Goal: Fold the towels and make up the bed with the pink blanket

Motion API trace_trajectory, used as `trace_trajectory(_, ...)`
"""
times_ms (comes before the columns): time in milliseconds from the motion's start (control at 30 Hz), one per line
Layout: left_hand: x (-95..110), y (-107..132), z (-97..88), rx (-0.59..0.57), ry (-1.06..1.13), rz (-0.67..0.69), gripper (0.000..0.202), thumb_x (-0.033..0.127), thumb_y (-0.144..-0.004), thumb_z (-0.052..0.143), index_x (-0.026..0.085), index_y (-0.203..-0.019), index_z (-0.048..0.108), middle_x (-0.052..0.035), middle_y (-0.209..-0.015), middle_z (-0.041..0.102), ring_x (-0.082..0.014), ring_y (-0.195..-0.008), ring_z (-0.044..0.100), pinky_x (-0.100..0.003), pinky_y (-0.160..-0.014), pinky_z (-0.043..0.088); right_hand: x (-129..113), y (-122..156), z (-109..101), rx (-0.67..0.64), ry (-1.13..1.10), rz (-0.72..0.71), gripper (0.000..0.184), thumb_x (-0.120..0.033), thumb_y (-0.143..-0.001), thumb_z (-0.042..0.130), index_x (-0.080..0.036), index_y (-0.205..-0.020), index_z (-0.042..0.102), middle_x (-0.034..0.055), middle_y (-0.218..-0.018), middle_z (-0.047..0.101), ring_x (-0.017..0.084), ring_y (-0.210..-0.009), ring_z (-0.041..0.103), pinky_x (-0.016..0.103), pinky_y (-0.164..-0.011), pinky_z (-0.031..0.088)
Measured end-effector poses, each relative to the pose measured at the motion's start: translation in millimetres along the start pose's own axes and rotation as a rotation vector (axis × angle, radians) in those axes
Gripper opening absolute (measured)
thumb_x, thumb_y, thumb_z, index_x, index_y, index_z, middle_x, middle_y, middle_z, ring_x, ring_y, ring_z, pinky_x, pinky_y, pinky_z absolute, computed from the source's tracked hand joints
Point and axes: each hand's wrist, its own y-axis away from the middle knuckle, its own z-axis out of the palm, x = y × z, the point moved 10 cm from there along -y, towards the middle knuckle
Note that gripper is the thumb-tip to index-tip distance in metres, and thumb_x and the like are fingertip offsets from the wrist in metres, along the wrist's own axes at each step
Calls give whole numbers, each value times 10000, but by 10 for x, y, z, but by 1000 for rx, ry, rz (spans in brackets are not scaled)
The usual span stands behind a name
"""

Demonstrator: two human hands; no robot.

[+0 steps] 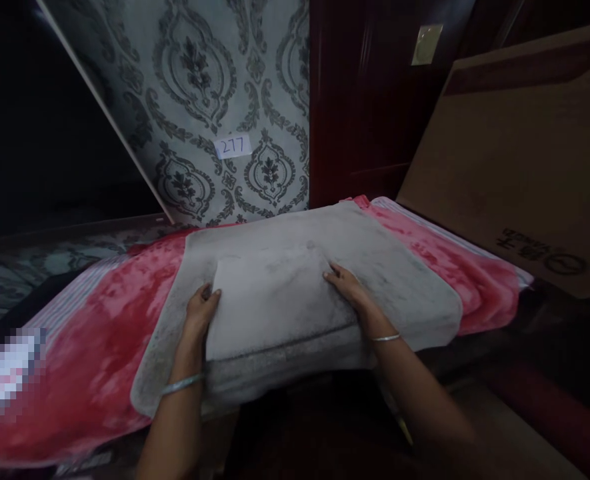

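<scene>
My left hand (pixel 202 311) is closed on the left edge of a folded light-grey cloth (pixel 269 300), thumb on top. At the cloth's right edge, my right hand (pixel 347 285) pinches it, with the fingertips partly under the fabric. A dark line runs along its front edge. Beneath lies a larger grey mat (pixel 405 287) with rounded corners, spread flat and hanging a little over the front. Under the mat, a red and pink blanket (pixel 95 340) shows on both sides.
A large cardboard box (pixel 515 160) leans at the right. A dark screen (pixel 59 120) stands at the left. Behind are patterned wallpaper (pixel 195 73) with a paper label (pixel 233 146) reading 277, and a dark red wooden panel (pixel 359 100).
</scene>
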Motion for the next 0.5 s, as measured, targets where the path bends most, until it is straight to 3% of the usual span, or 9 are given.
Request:
trace_trajectory(133, 46, 43, 124, -89, 113, -38, 471, 311, -819, 684, 105, -1240, 647, -113, -1055, 759, -238, -990, 712, -312, -822, 576, 69, 26, 112, -116, -168, 138, 438, -406, -830, 632, -151, -1176, 711, 98, -1071, 766, 311, -984, 714, 473, -935, 553)
trace_trajectory(267, 95, 61, 196, -175, 164, -47, 339, 278, -787, 705, 96, -1073, 705, -99, -931, 771, -231, -840, 726, -307, -730, 586, 24, 3, 123, -123, -199, 108, 434, -422, -792, 676, -153, -1130, 713, 84, -986, 774, 290, -905, 720, 442, -887, 574)
trace_trajectory(500, 95, 78, 99, -134, 210, 3, 419, 247, -703, 754, 111, -1096, 702, -100, -974, 779, -258, -956, 727, -338, -844, 587, 152, 81, 104, -133, -186, 80, 380, -424, -777, 700, -177, -1064, 726, 63, -969, 775, 260, -863, 714, 372, -787, 588)
